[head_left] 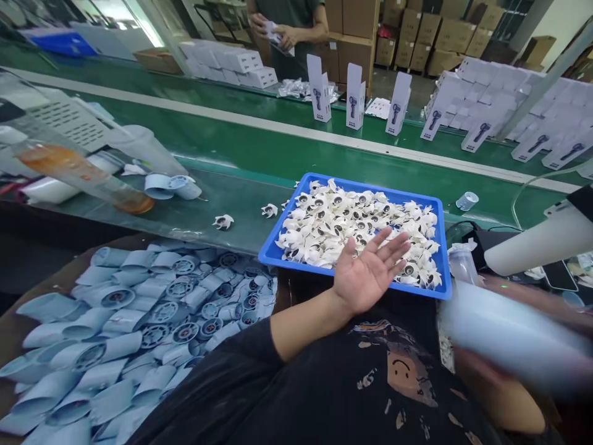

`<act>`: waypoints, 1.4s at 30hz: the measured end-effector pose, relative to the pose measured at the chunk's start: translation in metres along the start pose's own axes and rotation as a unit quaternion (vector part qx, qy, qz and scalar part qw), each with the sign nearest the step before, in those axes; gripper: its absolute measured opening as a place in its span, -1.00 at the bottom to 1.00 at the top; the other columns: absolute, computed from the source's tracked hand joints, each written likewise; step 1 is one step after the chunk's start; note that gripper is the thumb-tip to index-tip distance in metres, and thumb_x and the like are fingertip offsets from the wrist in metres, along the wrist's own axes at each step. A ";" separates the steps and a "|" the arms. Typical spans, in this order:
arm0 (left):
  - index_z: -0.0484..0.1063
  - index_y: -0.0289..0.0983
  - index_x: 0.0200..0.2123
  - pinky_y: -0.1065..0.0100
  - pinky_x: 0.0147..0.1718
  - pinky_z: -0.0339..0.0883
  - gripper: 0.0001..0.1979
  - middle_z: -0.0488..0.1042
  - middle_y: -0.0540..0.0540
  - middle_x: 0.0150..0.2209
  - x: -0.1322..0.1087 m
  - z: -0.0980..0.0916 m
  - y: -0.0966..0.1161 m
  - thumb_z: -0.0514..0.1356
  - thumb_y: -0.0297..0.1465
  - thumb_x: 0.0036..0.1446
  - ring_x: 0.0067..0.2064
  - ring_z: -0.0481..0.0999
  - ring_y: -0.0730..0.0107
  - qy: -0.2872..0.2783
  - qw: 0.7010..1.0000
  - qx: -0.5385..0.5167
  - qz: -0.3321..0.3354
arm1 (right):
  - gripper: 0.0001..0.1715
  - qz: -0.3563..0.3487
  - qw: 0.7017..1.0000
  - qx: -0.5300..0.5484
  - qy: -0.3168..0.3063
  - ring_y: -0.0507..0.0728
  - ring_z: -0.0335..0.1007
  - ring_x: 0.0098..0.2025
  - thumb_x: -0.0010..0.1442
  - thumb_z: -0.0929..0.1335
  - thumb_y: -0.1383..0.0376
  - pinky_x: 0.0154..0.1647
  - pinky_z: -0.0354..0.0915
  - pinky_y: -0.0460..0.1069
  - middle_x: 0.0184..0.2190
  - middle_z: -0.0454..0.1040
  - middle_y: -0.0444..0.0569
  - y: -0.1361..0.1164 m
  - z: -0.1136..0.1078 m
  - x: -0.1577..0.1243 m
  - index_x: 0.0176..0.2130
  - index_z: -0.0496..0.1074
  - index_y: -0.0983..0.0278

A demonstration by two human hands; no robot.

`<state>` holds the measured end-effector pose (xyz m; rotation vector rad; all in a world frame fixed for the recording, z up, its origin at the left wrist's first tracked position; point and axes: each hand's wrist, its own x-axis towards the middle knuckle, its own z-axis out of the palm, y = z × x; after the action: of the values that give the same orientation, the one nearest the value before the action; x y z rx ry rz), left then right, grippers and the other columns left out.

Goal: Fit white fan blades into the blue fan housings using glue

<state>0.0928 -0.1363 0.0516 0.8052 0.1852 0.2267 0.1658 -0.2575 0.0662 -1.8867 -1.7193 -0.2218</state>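
My left hand point(370, 272) is held palm up with its fingers spread and nothing in it, over the front edge of a blue tray point(447, 253). White fan blades point(324, 216) with dark hubs are heaped in that tray. At the right, my right hand point(484, 368) is smeared by motion, with skin showing above and below a light blue fan housing point(514, 334) that it grips. The housing is blurred too, and most of the fingers are hidden. Many similar blue housings point(125, 334) lie piled at the lower left.
Loose fan blades point(223, 222) lie left of the tray. A bottle of orange liquid point(83, 173) leans near a plastic jug point(143, 145). A white cylindrical device point(532, 247) juts in at right. Across the green conveyor point(241, 133) stand printed boxes point(355, 99) and a person point(291, 31) handling a box.
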 end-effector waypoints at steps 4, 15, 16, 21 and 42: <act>0.26 -0.25 0.14 -0.03 0.14 0.26 -0.41 0.36 -0.22 0.20 0.001 0.004 -0.010 -0.16 -0.01 0.24 0.24 0.33 -0.01 0.019 0.982 -0.175 -0.072 | -0.56 -0.017 1.000 0.003 0.002 0.27 0.23 0.23 0.36 0.23 0.23 0.09 0.38 0.22 0.19 0.26 0.29 -0.001 0.002 -0.004 0.14 0.35 0.38; 0.43 -0.30 -0.18 0.29 -0.39 0.47 -0.63 0.54 -0.18 -0.15 -0.006 -0.003 -0.011 0.12 -0.14 0.10 -0.24 0.56 0.20 0.029 0.954 -0.281 -0.105 | -0.34 0.029 0.950 0.245 0.190 0.19 0.20 0.27 0.26 0.37 0.19 0.27 0.22 0.18 0.27 0.21 -0.07 -0.007 -0.010 -0.006 0.28 0.15 -0.06; 0.44 -0.29 -0.20 0.34 -0.47 0.46 -0.66 0.54 -0.16 -0.16 -0.007 -0.006 -0.012 0.17 -0.17 0.06 -0.29 0.55 0.25 0.020 0.960 -0.259 -0.102 | -0.41 0.087 0.914 0.333 0.216 0.17 0.26 0.23 0.28 0.35 0.14 0.23 0.27 0.15 0.24 0.25 -0.10 -0.008 -0.009 -0.006 0.25 0.20 -0.07; 0.48 -0.25 -0.24 0.52 -0.61 0.40 -0.66 0.54 -0.04 -0.21 -0.015 -0.022 -0.005 0.40 -0.25 -0.10 -0.45 0.50 0.49 -0.010 0.991 -0.128 0.029 | -0.53 0.332 0.611 0.698 0.171 0.08 0.54 -0.11 0.23 0.34 -0.07 -0.11 0.50 -0.03 0.02 0.50 -0.09 -0.015 -0.012 0.001 0.04 0.37 0.10; 0.49 -0.18 -0.33 0.28 -0.38 0.58 -0.77 0.59 0.03 -0.33 -0.037 -0.006 0.028 0.33 -0.16 0.07 -0.30 0.63 0.29 0.040 0.976 -0.113 0.182 | -0.52 0.372 0.481 0.789 0.088 0.08 0.56 -0.15 0.17 0.41 -0.01 -0.16 0.51 -0.09 -0.03 0.54 -0.09 -0.034 -0.020 -0.003 0.00 0.37 0.15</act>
<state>0.0523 -0.1233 0.0710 0.5995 0.0829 0.6160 0.1374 -0.2699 0.0913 -0.7463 -0.1877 1.1046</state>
